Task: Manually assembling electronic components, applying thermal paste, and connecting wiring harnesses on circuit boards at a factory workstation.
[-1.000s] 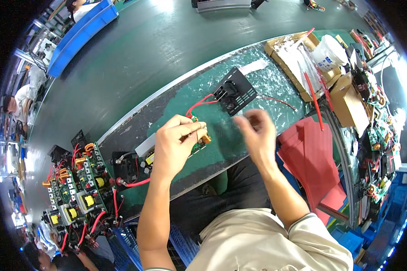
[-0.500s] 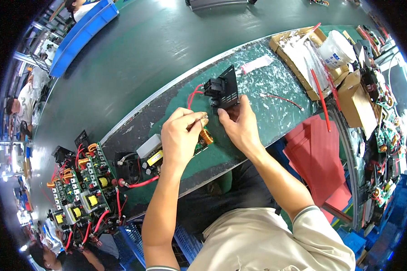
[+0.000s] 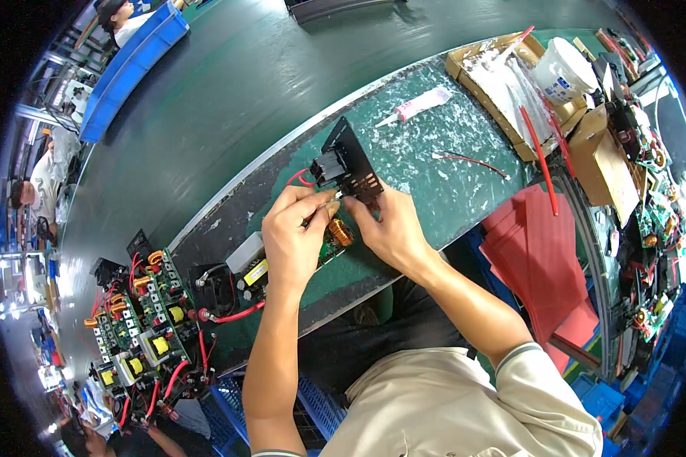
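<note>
A black slotted panel [image 3: 356, 156] with a black socket block [image 3: 328, 167] on its side stands tilted above the bench. My right hand [image 3: 395, 228] grips its lower edge, thumb toward my other hand. Close beside it, my left hand [image 3: 291, 228] pinches a tiny pale piece, too small to name, just below the socket. Red wires [image 3: 300, 176] loop out behind the socket. Partly hidden under my left hand lies a circuit board with a copper coil [image 3: 339, 232] and a yellow-wrapped component [image 3: 256, 272]. A black fan [image 3: 212, 288] and a thick red cable [image 3: 240, 312] are at its left end.
Several circuit boards [image 3: 156, 305] stand at the left. On the bench lie a glue tube [image 3: 425, 102] and a thin wire [image 3: 472, 159]. A cardboard tray [image 3: 459, 70], white bucket [image 3: 565, 72] and red sheets [image 3: 537, 259] are on the right. A blue bin [image 3: 133, 72] sits far left.
The panel has turned and shifted left and slightly down, closer to my left hand. My right hand moved left with it. My left hand keeps its pinch, slightly farther left.
</note>
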Motion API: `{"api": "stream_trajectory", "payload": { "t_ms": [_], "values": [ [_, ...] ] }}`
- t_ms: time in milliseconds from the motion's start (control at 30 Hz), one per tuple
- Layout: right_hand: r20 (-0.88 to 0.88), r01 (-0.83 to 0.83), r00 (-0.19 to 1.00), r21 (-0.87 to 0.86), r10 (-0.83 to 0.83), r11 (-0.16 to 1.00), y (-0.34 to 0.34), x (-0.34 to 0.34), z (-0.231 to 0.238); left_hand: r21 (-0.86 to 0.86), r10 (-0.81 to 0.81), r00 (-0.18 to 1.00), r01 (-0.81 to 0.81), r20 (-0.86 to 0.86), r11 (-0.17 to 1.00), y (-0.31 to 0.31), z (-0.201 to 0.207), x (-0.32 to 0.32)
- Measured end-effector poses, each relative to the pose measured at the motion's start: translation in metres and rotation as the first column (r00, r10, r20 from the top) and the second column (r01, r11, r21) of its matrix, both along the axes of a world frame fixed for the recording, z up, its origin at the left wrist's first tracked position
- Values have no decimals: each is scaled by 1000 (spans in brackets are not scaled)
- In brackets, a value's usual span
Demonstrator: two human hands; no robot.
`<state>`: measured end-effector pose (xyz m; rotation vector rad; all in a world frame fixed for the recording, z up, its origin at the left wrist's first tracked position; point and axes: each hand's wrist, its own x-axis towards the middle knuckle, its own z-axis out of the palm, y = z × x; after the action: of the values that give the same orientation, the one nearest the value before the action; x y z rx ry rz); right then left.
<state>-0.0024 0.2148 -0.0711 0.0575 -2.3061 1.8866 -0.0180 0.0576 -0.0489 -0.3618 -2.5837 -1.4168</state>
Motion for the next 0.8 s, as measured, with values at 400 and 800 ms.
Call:
{"api": "stream_trajectory", "payload": {
  "t_ms": [400,800],
  "values": [
    [-200,61,979,163,-27,985,-5,3,10,-1,4,1000,-4,-9,1000,-1,4,-1],
    [-3,45,999,146,-45,988,-7,1,7,-111,8,1000,-11,-23,994,-1,19,16]
  ]
}}
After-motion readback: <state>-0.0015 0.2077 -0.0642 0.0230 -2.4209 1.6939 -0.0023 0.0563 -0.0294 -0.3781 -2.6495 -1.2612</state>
